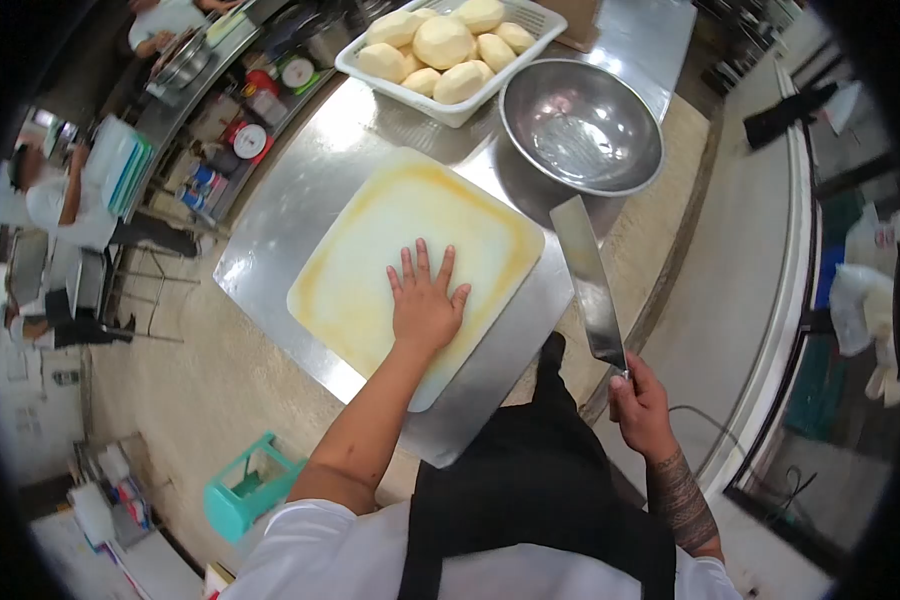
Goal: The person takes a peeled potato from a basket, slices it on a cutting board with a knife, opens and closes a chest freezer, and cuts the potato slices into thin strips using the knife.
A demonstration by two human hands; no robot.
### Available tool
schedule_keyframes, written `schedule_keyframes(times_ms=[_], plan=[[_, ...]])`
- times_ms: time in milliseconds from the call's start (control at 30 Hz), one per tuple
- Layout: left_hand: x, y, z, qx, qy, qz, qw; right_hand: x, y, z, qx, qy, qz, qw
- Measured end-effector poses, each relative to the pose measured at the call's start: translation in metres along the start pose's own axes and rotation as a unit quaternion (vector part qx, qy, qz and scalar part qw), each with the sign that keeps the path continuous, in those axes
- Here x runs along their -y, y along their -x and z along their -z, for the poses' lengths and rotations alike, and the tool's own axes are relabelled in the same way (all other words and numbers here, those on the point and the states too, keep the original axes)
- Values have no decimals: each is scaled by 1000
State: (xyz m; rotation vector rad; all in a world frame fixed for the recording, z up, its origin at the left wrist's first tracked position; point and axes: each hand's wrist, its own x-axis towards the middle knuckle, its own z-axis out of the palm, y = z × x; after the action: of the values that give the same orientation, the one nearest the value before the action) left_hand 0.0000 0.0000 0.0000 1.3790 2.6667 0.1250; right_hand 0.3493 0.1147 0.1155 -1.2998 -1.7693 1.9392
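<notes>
My left hand (428, 305) lies flat with fingers spread on a white cutting board (400, 215) that has yellow stains along its edges. In my right hand (644, 408) is a large knife (592, 285) with a broad, long blade, held by its handle beside the table. The blade points away from me, its tip near a steel mixing bowl (582, 130). Nothing but shine shows inside the bowl. Beyond the board, a white plastic basket (450, 114) holds several peeled, pale yellow root vegetables (442, 43) that look like potatoes.
The steel table (270, 245) carries board, bowl and basket. A green plastic stool (238, 500) stands on the floor at lower left. Shelves with scales (251, 142) and containers line the left. Other people (80, 200) are at counters there. A wall and window frame run along the right.
</notes>
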Motion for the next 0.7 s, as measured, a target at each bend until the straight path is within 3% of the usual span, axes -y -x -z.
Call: schedule_keyframes(times_ms=[167,433,533,667,700], plan=[[-23,-1,3,-4,-8,24,1000,27,-92,33,104,55,65,991],[-80,2,-11,-3,33,41,999,91,-155,79,212,177,113,954],[-77,3,-4,8,43,16,999,83,-176,78,222,221,176,933],[-68,12,-4,23,56,-41,997,102,-181,66,238,284,142,918],[-69,14,-2,29,52,-44,997,95,-183,64,240,286,171,912]])
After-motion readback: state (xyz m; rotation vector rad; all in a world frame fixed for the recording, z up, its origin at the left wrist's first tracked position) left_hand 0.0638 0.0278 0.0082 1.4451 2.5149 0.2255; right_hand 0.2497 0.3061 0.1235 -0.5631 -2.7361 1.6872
